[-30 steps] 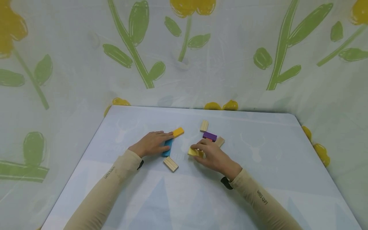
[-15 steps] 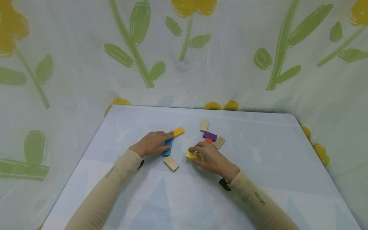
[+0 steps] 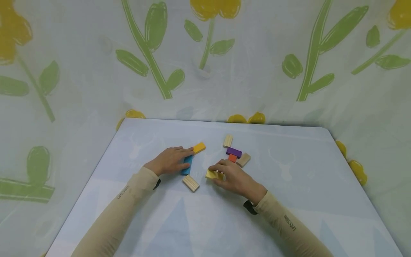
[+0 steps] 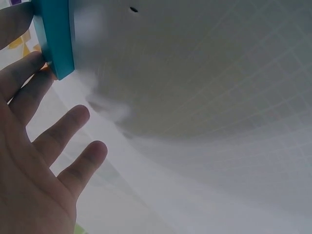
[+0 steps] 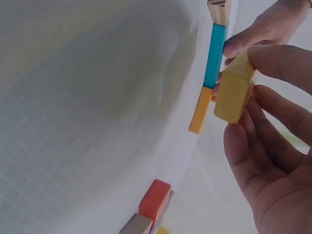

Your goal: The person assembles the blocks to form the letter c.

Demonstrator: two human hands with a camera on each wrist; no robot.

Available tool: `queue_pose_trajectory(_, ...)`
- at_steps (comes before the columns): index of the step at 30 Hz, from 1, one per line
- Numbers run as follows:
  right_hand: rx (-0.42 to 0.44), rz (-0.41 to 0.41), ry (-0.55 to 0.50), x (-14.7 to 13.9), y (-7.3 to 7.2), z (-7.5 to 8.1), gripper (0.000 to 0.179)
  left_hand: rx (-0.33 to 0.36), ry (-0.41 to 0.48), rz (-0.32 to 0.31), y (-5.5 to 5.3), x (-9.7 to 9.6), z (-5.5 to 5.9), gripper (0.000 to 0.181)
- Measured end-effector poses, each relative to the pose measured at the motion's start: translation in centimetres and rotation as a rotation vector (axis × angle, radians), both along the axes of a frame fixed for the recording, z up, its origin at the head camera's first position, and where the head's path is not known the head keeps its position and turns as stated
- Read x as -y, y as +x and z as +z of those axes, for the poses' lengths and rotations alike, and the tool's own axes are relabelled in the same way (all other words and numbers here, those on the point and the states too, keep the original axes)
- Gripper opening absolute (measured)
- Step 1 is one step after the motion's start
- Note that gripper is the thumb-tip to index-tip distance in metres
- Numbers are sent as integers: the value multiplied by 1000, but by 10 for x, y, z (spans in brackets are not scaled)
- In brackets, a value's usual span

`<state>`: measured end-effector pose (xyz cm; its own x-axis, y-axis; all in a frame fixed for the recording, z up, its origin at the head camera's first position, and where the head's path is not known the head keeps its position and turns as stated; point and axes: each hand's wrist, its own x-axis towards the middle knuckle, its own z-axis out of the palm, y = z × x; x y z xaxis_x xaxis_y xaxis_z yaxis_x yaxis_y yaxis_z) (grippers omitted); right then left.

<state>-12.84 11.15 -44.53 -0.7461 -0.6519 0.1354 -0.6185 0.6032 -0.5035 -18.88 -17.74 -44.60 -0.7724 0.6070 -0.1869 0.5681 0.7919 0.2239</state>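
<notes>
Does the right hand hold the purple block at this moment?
No, the right hand pinches the pale yellow block, while the purple block lies untouched beyond the orange block.

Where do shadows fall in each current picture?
Head view: soft shadows beside the left sleeve and below the right hand; left wrist view: broad grey shadow right of the blue block; right wrist view: grey dimness left of the yellow block.

One block (image 5: 230, 100) is yellow, another block (image 5: 215, 56) blue, the backdrop (image 3: 247, 67) flowered
</notes>
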Motion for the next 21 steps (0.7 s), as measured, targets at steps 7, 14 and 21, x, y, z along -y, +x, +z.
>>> queue_pose_trajectory(7, 20, 30, 26, 4, 2, -1, 37, -22, 17, -16, -1, 1, -1, 57)
queue_pose_trajectory(14, 77, 58, 50, 8, 3, -3, 36, -12, 17, -12, 0, 2, 0, 57)
queue_pose_trajectory(21, 109, 94, 63, 12, 6, -6, 35, -10, 23, -9, 0, 2, 0, 58)
